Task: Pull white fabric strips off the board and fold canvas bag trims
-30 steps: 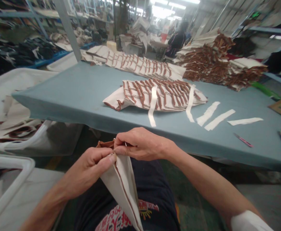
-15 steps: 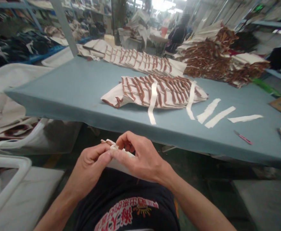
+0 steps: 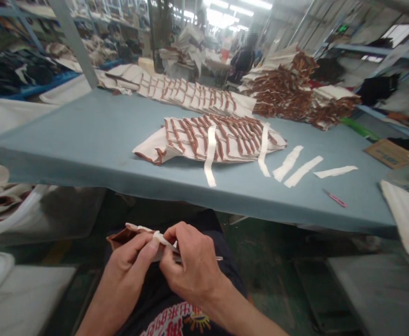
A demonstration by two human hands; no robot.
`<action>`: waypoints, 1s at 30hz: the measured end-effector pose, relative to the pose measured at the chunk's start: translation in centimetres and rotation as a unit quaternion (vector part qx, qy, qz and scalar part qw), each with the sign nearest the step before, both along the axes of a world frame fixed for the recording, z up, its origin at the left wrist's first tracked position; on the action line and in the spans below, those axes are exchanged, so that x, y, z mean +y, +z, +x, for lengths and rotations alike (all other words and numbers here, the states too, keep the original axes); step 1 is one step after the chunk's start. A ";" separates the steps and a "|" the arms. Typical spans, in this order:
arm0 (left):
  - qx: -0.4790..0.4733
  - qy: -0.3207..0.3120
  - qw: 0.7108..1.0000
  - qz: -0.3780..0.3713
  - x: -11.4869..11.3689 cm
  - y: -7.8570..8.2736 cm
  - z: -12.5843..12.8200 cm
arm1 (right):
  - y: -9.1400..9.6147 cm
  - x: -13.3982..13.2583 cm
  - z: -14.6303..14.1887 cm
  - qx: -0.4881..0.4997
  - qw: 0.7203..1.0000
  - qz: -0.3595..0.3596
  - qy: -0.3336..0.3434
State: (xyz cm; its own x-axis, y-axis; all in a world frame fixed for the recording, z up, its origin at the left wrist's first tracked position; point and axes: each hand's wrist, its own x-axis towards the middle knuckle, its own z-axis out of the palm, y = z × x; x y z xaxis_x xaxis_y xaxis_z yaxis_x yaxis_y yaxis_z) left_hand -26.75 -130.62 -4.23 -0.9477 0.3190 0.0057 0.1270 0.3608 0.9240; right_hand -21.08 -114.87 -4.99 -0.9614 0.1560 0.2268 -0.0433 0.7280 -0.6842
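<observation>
Over my lap I hold a cream fabric piece with brown trim [image 3: 131, 233]. My left hand [image 3: 129, 266] pinches its edge between thumb and fingers. My right hand [image 3: 190, 263] is closed on the same piece from the right, fingers curled over it. Both hands sit below the front edge of the blue-grey table [image 3: 85, 140]. On the table lies a fanned row of matching trimmed pieces [image 3: 211, 137] with two white strips across it.
Loose white strips [image 3: 297, 168] and a small pink tool [image 3: 334, 199] lie to the right. A longer row of pieces [image 3: 190, 93] and tall stacks [image 3: 288, 88] stand at the back. White bins [image 3: 1, 280] stand on my left. A person sits far behind.
My hands have dropped lower toward my lap with the fabric piece, which is now folded up small between them. The view has shifted slightly right and down.
</observation>
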 end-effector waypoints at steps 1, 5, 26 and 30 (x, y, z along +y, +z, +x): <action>-0.044 0.016 0.999 0.017 0.0 -0.3 0.0 | -0.6 -0.1 0.0 0.015 1.000 0.006 -0.006; -0.184 0.059 0.978 0.083 0.7 -1.8 0.3 | -2.9 -0.3 -0.1 0.068 0.997 0.026 -0.037; 0.117 -0.084 0.987 -0.074 7.6 -5.2 -4.9 | -4.4 18.7 -7.4 -0.034 0.993 0.075 -0.084; 0.132 -0.103 0.979 -0.117 10.2 -5.2 -7.7 | -4.9 22.0 -10.0 -0.052 0.987 0.154 0.007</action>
State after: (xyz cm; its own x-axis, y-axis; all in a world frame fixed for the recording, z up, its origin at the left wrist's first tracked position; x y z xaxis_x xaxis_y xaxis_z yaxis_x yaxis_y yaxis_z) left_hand -34.42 -120.47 -9.43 -0.8385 0.5252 0.1454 0.4425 0.5007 0.7440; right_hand -31.08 -92.91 -9.89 -0.9837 0.0814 0.1605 0.0043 0.9023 -0.4311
